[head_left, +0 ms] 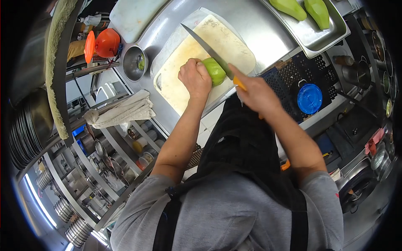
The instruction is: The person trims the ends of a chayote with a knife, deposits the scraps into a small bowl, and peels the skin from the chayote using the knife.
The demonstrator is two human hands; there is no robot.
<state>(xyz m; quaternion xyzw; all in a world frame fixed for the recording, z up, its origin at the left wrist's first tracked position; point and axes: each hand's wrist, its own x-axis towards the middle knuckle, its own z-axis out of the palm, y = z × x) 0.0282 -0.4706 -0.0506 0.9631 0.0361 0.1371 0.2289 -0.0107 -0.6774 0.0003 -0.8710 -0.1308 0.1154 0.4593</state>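
Observation:
My left hand (195, 78) is closed round the near end of a peeled green papaya (215, 72) and presses it on the white cutting board (178, 90). In my right hand (258, 95) is a kitchen knife (208, 48) with a yellow-orange handle. Its long blade points up and to the left, close against the right side of the papaya. Whether the edge has entered the flesh cannot be made out. My right hand is slightly blurred. The board lies at an angle on the steel counter (167, 26).
Two more peeled green papayas (317, 13) lie in a steel tray (310, 52) at the upper right. A small metal bowl (135, 62) with green scraps stands left of the board. Nearby are a towel (121, 112), an orange container (107, 43) and a blue lid (309, 99).

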